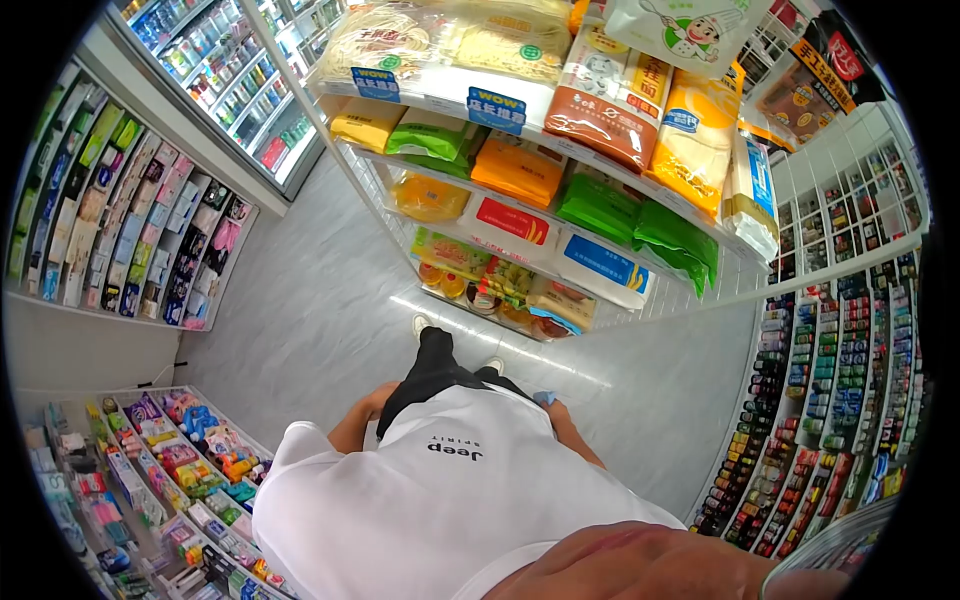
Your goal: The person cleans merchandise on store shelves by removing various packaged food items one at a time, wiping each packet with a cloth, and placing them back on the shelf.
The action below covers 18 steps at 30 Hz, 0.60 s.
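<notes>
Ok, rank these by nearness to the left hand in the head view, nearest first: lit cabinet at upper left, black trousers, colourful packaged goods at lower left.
From the left hand:
1. Black trousers: close beside it, on its right.
2. Colourful packaged goods: lower left, on shelves.
3. Lit cabinet: upper left, beyond the floor.

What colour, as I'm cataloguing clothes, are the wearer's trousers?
Black; the trousers show best in the head view.

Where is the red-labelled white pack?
The red-labelled pack is above centre in the head view, left of a blue-labelled white pack, below an orange pack.
</notes>
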Each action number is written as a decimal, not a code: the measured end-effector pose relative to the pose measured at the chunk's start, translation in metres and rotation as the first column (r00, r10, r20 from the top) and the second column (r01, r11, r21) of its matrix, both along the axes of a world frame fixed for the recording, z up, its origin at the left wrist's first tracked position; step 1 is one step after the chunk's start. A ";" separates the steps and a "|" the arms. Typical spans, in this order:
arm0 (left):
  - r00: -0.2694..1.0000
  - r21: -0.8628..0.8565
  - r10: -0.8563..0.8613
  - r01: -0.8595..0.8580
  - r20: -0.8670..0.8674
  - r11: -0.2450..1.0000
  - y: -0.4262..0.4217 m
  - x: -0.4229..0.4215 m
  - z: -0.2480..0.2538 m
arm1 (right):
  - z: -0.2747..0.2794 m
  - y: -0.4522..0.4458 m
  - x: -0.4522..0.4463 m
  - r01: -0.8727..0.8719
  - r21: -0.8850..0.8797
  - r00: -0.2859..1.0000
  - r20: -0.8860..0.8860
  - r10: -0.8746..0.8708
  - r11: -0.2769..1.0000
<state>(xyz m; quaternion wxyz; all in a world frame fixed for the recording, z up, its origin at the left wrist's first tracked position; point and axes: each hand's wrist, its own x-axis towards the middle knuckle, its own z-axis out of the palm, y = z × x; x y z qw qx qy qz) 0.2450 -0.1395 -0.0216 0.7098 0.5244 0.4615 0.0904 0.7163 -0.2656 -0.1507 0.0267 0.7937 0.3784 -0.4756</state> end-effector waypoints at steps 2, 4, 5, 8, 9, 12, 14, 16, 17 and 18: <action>0.970 -0.397 0.241 -0.233 -0.030 0.888 -0.004 -0.007 -0.006 | 0.002 0.007 -0.005 0.001 -0.018 1.000 0.011 0.000 1.000; 0.958 -0.389 0.280 -0.278 -0.053 0.878 -0.001 -0.011 0.000 | 0.010 0.017 -0.011 -0.002 -0.030 1.000 0.031 0.003 1.000; 0.952 -0.385 0.299 -0.300 -0.065 0.873 0.000 -0.013 0.003 | 0.013 0.024 -0.013 -0.004 -0.032 0.999 0.046 0.005 0.999; 0.904 -0.350 0.418 -0.363 0.095 0.864 0.000 -0.025 -0.012 | 0.010 0.032 -0.022 0.024 0.075 0.996 0.090 -0.031 0.997; 0.908 -0.303 0.406 -0.360 0.105 0.882 0.006 -0.029 -0.017 | 0.012 0.036 -0.026 0.040 0.132 0.993 0.104 -0.054 0.990; 0.935 -0.177 0.344 -0.325 0.083 0.929 0.028 -0.038 -0.038 | 0.021 0.053 -0.039 0.069 0.164 0.991 0.100 -0.086 0.984; 0.964 -0.116 0.267 -0.267 -0.015 0.957 0.044 -0.048 -0.058 | 0.024 0.061 -0.050 0.066 0.170 0.991 0.100 -0.084 0.983; 0.976 0.011 0.218 -0.217 -0.003 0.976 0.065 -0.048 -0.058 | 0.034 0.075 -0.064 0.061 0.158 0.993 0.090 -0.076 0.986; 0.981 0.071 0.192 -0.192 0.001 0.979 0.070 -0.048 -0.057 | 0.043 0.079 -0.070 0.057 0.139 0.994 0.082 -0.069 0.989; 0.973 0.014 0.228 -0.228 0.027 0.974 0.075 -0.051 -0.066 | 0.054 0.086 -0.077 0.053 0.123 0.995 0.073 -0.062 0.991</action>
